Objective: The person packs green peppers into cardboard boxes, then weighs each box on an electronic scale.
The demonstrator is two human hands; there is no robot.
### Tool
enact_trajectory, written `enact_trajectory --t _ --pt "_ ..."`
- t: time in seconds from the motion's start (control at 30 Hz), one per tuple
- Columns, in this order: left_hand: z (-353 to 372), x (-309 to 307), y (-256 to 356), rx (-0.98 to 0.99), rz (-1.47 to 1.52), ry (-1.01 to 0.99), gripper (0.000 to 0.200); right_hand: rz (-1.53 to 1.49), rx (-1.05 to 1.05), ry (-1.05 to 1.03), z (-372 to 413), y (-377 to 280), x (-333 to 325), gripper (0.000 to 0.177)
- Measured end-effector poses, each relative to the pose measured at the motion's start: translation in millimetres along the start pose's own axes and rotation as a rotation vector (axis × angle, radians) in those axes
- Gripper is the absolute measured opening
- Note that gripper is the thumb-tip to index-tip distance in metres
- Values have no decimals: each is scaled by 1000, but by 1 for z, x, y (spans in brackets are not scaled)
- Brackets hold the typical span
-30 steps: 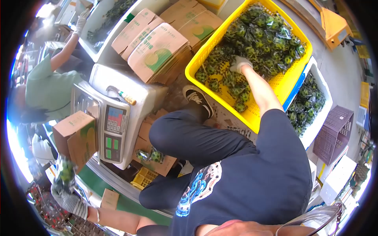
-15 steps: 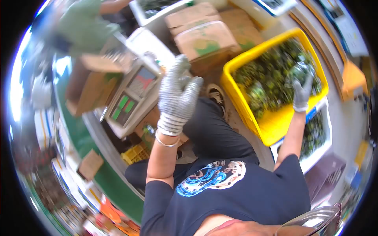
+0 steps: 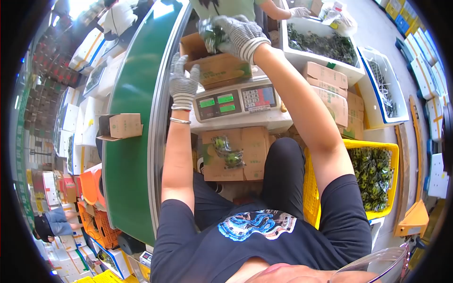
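Note:
My right hand (image 3: 243,38), in a grey striped glove, grips a clear plastic bag of green produce (image 3: 210,34) over an open cardboard box (image 3: 224,70). That box stands on a digital scale (image 3: 257,100) with lit green displays. By the box's left side, my gloved left hand (image 3: 183,86) is raised with fingers spread and nothing in it. Below the scale, clear packs of green produce (image 3: 229,152) lie on a cardboard box (image 3: 255,158). At my right, a yellow crate (image 3: 395,165) contains many bagged green pieces.
A green conveyor belt (image 3: 127,165) with a metal edge runs along my left, carrying a small carton (image 3: 123,126). Across the scale stands a person in a green shirt (image 3: 226,9). White foam boxes (image 3: 325,59) and stacked cartons (image 3: 328,94) are at the right.
My view has turned toward the scale. My right hand has carried the bag from the yellow crate to above the box; my left hand is now beside that box.

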State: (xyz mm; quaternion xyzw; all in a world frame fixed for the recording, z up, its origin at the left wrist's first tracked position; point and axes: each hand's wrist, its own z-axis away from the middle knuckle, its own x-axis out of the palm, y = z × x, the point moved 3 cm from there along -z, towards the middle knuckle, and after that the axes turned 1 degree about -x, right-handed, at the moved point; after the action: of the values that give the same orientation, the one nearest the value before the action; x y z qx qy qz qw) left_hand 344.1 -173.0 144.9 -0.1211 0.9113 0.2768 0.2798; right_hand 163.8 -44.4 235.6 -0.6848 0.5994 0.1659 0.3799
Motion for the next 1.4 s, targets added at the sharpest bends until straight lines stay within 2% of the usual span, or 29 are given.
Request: enact_trajectory --t 0.03,0.07,0.2,0.3,0.33,0.37,0.43,0.47,0.6,0.67,0.77,0.83,0.87,0.9,0.93,0.97,1.03,1.07,1.1,1.13,1.17,1.23,1.27,1.33,1.4 --pt "1 0 1 -75 40 -48 44 61 -2 -102 -2 8 17 49" --pt "0 0 0 -9 22 -33 46 42 -13 -73 -1 13 19 48" --pt "-1 -12 -5 -13 95 -143 52 -98 70 -24 23 35 -8 41" --pt "6 -31 -1 76 177 -60 55 -128 226 -94 51 51 -38 33" --pt "9 -37 -15 94 191 -52 58 -134 194 -77 56 54 -40 31" --pt "15 -42 -25 3 332 -37 56 -141 165 -66 61 55 -43 29" --pt "29 -57 -41 -242 518 -19 53 -113 240 -100 67 53 -48 24" --pt "39 -54 -35 -252 633 39 50 -269 213 -98 73 64 -58 23" --pt "64 -61 -86 -381 751 102 46 -213 145 -134 65 70 -37 25" --pt "61 -65 -85 -385 750 108 45 -167 146 -200 58 70 -29 29" --pt "54 -65 -80 -351 737 105 45 -152 126 -149 56 82 -15 31" --pt "50 -60 -74 -371 767 87 45 -139 129 -109 56 88 -8 40" --pt "43 -59 -69 -317 749 73 45 -138 110 -77 54 86 -6 45" --pt "37 -55 -63 -344 775 40 45 -139 83 -34 50 84 -5 50" --pt "30 -47 -66 -310 829 41 45 -134 59 -33 50 88 6 63" --pt "20 -32 -70 -262 883 56 45 -319 45 -50 48 92 16 71" --pt "-8 0 -77 -128 755 24 46 -519 58 -127 41 103 45 81" --pt "-20 11 -59 -207 911 8 42 -583 140 -151 39 97 53 86" --pt "-27 21 -42 -289 1071 -18 38 -775 143 -122 38 100 69 85" --pt "-32 35 -43 -34 816 -63 34 -545 96 -219 34 101 73 74" --pt "-39 44 -38 204 547 -104 32 -345 -63 -331 33 94 82 63" --pt "-34 56 -45 -206 691 -259 29 -51 -245 -288 34 82 88 56" --pt "-27 59 -46 -422 757 -340 28 -76 -241 -312 32 87 92 58" --pt "-26 59 -42 -441 938 -316 29 -126 -232 -367 31 96 100 61" --pt "-26 55 -36 -449 1099 -299 32 -106 -190 -332 25 76 81 66"
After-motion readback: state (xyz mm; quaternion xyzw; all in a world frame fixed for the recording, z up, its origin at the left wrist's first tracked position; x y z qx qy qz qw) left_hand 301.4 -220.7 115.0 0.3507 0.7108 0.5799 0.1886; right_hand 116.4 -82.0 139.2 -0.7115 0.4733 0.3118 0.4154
